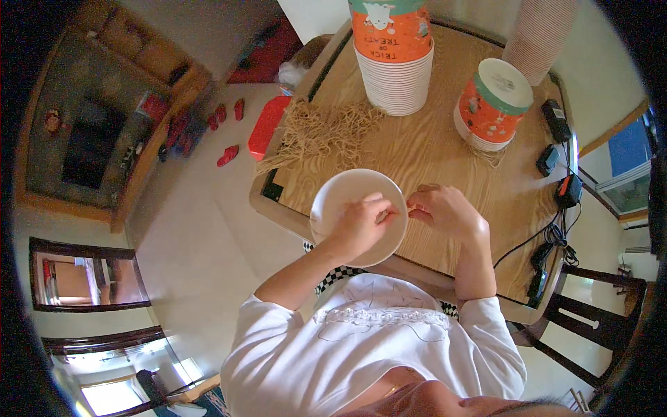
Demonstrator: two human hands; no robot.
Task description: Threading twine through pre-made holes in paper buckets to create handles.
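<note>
A white paper bucket is tipped toward me at the table's near edge, its open mouth facing up. My left hand reaches into it, fingers curled in a pinch close to the right inner wall. Just outside that same wall, my right hand pinches with thumb and fingertips at the rim. Whatever small thing lies between the fingers of either hand is too small or hidden to make out. Beyond the bucket, a loose pile of tan twine strands spreads over the table's left side.
Upside-down nested orange-and-white paper buckets rise at the back of the wooden table. A shorter stack stands to the right, before a tall pale stack. Black adapters and cables line the right edge. A red container sits at left.
</note>
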